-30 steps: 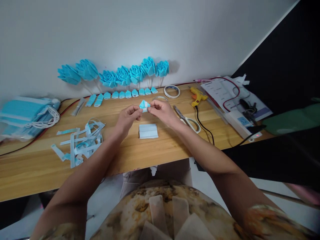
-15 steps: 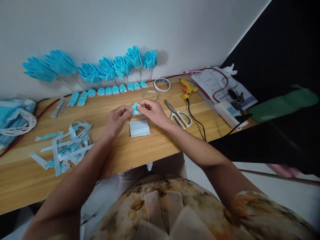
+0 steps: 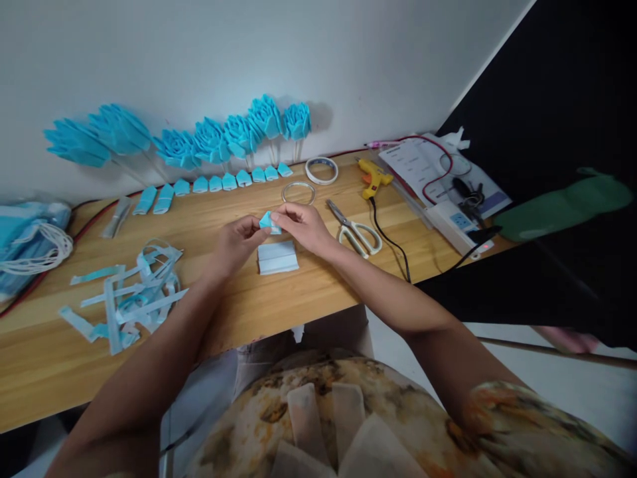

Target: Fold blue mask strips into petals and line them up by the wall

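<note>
Both hands meet above the middle of the wooden table (image 3: 318, 292). My left hand (image 3: 237, 240) and my right hand (image 3: 304, 226) each pinch one side of a small folded blue piece (image 3: 269, 222) held just above the tabletop. A little stack of pale blue rectangular pieces (image 3: 277, 257) lies right below the hands. Neither hand touches it.
Several blue fabric roses (image 3: 233, 133) lean on the wall, with a row of folded blue petals (image 3: 223, 180) before them. Cut strips (image 3: 127, 292) lie left, face masks (image 3: 24, 239) far left. Tape rolls (image 3: 321, 170), scissors (image 3: 355, 231), glue gun (image 3: 373, 178), power strip (image 3: 455, 222) are right.
The camera view swung to the right and down, then held. The folded blue piece has been turned slightly between the fingers and now sits a bit lower.
</note>
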Action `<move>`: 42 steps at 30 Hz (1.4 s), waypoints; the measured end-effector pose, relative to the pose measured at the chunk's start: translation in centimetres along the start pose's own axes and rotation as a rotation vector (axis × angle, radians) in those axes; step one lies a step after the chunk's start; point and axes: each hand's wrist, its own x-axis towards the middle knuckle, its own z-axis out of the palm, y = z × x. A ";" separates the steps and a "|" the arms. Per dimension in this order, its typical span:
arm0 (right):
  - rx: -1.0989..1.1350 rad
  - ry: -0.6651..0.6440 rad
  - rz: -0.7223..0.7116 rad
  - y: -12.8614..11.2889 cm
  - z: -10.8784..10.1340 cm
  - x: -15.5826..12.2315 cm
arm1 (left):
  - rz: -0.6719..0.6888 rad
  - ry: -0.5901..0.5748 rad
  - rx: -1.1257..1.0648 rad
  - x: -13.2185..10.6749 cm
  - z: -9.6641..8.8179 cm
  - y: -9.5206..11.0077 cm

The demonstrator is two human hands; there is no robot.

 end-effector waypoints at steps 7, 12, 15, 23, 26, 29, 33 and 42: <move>-0.017 0.016 0.039 -0.1 -0.2 -0.1 | -0.023 -0.014 0.029 -0.2 0.1 0.5; 0.045 0.001 0.058 -0.1 -0.3 0.0 | -0.009 -0.012 0.040 -0.2 0.2 0.9; 0.035 0.016 0.060 0.1 -0.3 0.0 | -0.012 -0.011 0.044 -0.3 0.3 1.1; -0.002 0.076 0.031 0.4 -0.4 0.1 | 0.022 -0.053 0.031 -0.5 0.3 1.3; -0.015 0.077 0.035 0.3 -0.4 0.1 | 0.017 -0.045 0.003 -0.5 0.3 1.4; -0.023 0.072 0.035 0.3 -0.3 0.2 | 0.006 -0.041 -0.001 -0.6 0.3 1.4; 0.009 0.076 0.043 0.2 -0.2 0.1 | 0.000 -0.041 0.006 -0.4 0.2 1.2; -0.058 0.089 0.025 1.0 -0.4 0.1 | 0.035 -0.044 -0.029 -0.1 0.4 0.4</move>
